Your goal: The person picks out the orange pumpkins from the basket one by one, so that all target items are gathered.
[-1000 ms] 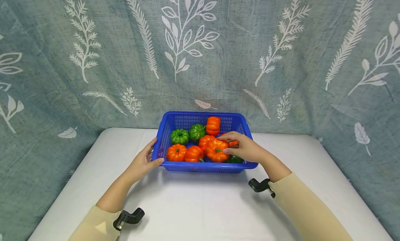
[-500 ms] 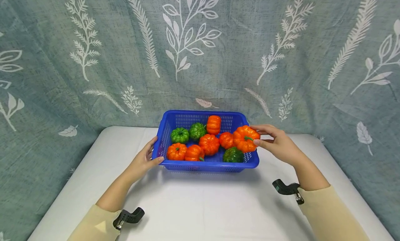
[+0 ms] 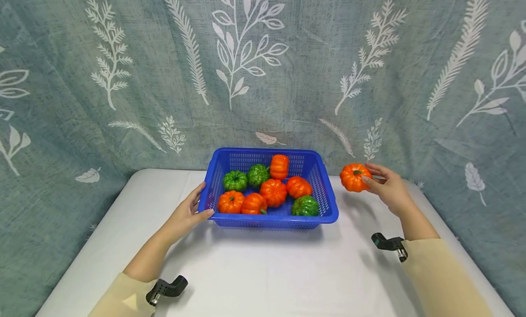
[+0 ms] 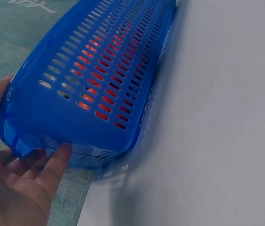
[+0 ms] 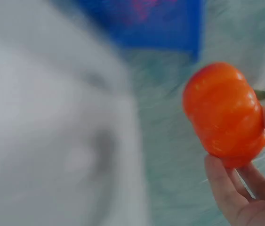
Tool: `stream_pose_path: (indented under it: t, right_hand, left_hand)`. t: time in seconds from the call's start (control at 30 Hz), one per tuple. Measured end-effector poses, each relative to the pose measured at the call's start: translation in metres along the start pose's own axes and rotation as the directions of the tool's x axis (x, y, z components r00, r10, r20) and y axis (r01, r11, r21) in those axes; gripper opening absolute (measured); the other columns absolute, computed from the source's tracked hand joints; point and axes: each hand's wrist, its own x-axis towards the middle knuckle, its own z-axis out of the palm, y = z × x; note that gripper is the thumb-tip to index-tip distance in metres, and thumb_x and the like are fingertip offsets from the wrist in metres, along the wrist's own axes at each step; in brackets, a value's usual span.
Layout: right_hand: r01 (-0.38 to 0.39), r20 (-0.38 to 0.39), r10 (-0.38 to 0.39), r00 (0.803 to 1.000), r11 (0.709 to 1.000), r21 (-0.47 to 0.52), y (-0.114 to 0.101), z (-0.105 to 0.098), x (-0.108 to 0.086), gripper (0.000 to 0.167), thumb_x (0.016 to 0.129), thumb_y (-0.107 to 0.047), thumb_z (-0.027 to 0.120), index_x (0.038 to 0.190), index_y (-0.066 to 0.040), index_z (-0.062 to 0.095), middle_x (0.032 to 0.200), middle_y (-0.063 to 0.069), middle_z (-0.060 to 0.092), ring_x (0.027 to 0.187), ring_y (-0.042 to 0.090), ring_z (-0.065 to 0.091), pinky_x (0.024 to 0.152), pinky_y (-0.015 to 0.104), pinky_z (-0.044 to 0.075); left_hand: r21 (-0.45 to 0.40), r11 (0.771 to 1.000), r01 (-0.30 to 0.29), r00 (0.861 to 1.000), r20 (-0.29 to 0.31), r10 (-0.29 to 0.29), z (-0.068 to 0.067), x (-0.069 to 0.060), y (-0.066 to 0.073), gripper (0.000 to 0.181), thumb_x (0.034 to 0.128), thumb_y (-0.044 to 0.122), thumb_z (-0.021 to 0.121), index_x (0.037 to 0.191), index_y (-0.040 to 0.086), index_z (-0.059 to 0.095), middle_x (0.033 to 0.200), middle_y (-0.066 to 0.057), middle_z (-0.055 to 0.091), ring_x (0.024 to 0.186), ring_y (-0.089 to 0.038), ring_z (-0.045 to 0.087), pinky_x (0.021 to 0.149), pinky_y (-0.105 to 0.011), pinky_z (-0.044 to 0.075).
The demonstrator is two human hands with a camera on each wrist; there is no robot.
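Note:
My right hand [image 3: 388, 188] holds an orange pumpkin [image 3: 355, 177] with a green stem, raised above the table to the right of the basket. In the right wrist view, fingers curl round the pumpkin [image 5: 224, 115]. At the left end of the blue plastic basket [image 3: 275, 220], my left hand [image 3: 186, 214] grips the rim, thumb at the front corner. The left wrist view has that hand [image 4: 24, 183] against the perforated basket wall [image 4: 43, 110]. Inside the basket lie several orange pumpkins [image 3: 273, 192], two green ones [image 3: 235, 181] at the back left and a dark green one [image 3: 305, 206] at the front right.
The basket stands on a white table [image 3: 263, 271] near its back edge. Behind and beside the table hangs a grey-green cloth [image 3: 304, 102] with white leaf prints. Each wrist carries a small black camera mount [image 3: 388, 244].
My right hand has lifted the orange pumpkin out of the basket and carried it right, past the rim. The pumpkins beneath have come into view. My left hand has stayed at the basket.

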Motion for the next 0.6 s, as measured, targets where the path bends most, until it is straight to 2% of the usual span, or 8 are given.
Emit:
stream_pose_path:
  t: [0.1, 0.2, 0.33, 0.43, 0.5, 0.6]
  right_hand:
    - [-0.051, -0.051, 0.053, 0.997, 0.998, 0.041, 0.022, 0.005, 0.012, 0.06, 0.103, -0.022, 0.057, 0.155, -0.003, 0.034, 0.15, 0.032, 0.034, 0.127, 0.042, 0.047, 0.086, 0.027, 0.056]
    - [-0.078, -0.086, 0.084, 0.993, 0.995, 0.066, 0.036, 0.011, 0.023, 0.057, 0.104, -0.021, 0.056, 0.154, -0.002, 0.036, 0.148, 0.032, 0.036, 0.12, 0.034, 0.051, 0.089, 0.032, 0.056]
    - [-0.091, -0.094, 0.095, 0.991, 0.995, 0.051, 0.051, 0.018, 0.034, 0.058, 0.103, -0.023, 0.057, 0.152, 0.001, 0.037, 0.145, 0.033, 0.039, 0.111, 0.026, 0.055, 0.085, 0.029, 0.058]
    - [-0.111, -0.09, 0.115, 0.989, 0.993, 0.047, 0.06, 0.022, 0.039, 0.06, 0.103, -0.025, 0.056, 0.153, 0.002, 0.036, 0.146, 0.035, 0.039, 0.115, 0.031, 0.054, 0.081, 0.027, 0.058]
    - [-0.131, -0.087, 0.137, 0.987, 0.989, 0.07, 0.064, 0.024, 0.041, 0.06, 0.104, -0.024, 0.054, 0.154, 0.002, 0.033, 0.147, 0.037, 0.037, 0.119, 0.036, 0.053, 0.083, 0.03, 0.059]
    - [-0.151, -0.097, 0.161, 0.982, 0.983, 0.101, 0.068, 0.026, 0.043, 0.058, 0.105, -0.022, 0.051, 0.154, 0.004, 0.031, 0.148, 0.038, 0.035, 0.119, 0.036, 0.054, 0.086, 0.034, 0.058]
  left_hand:
    - [-0.002, 1.0, 0.008, 1.0, -0.002, -0.008, 0.0, -0.001, 0.0, 0.085, 0.0958, 0.012, 0.067, 0.161, 0.007, 0.013, 0.16, -0.025, 0.025, 0.144, -0.042, 0.031, 0.114, -0.052, 0.031]
    - [-0.008, 1.0, 0.013, 1.0, -0.003, -0.013, -0.001, -0.001, 0.0, 0.086, 0.0956, 0.015, 0.068, 0.161, 0.008, 0.013, 0.161, -0.024, 0.024, 0.145, -0.042, 0.031, 0.114, -0.051, 0.03]
    - [-0.007, 1.0, 0.017, 1.0, -0.01, -0.017, -0.001, -0.001, -0.001, 0.087, 0.0951, 0.019, 0.07, 0.161, 0.009, 0.014, 0.162, -0.023, 0.024, 0.145, -0.041, 0.031, 0.114, -0.051, 0.03]
    - [-0.018, 1.0, 0.023, 1.0, -0.01, -0.023, -0.001, 0.0, -0.002, 0.087, 0.0951, 0.017, 0.069, 0.161, 0.01, 0.014, 0.161, -0.022, 0.025, 0.145, -0.041, 0.031, 0.114, -0.051, 0.03]
    - [-0.025, 0.999, 0.028, 1.0, -0.008, -0.028, -0.001, 0.0, -0.002, 0.087, 0.095, 0.015, 0.069, 0.161, 0.01, 0.014, 0.161, -0.022, 0.025, 0.145, -0.041, 0.031, 0.114, -0.051, 0.03]
    - [-0.03, 0.999, 0.035, 0.999, -0.006, -0.035, -0.001, 0.0, -0.002, 0.087, 0.0949, 0.016, 0.07, 0.162, 0.011, 0.014, 0.162, -0.022, 0.025, 0.146, -0.04, 0.03, 0.114, -0.05, 0.03]
